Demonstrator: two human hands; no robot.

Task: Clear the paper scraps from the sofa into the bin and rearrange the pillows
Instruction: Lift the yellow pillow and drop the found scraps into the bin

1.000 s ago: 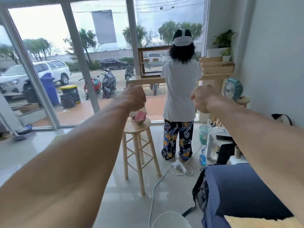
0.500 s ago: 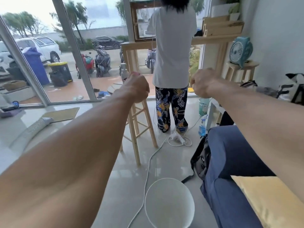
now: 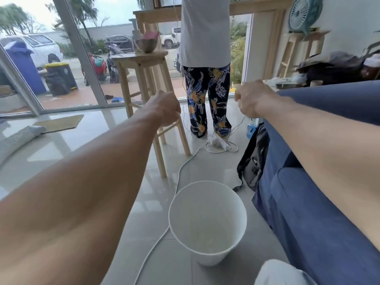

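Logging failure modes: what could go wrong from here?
White cable runs along the floor past the white bin: a snagged foot could tip it. The bin stands apart from the blue sofa; swept scraps may miss. A bowl sits on the wooden stool close ahead; an arm swing could knock it.

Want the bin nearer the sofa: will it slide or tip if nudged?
Probably light: the white bin looks thin-walled and seems empty. It tapers to a narrower base, so a push near the rim may tip it. On the glossy tile floor a low push should slide it.
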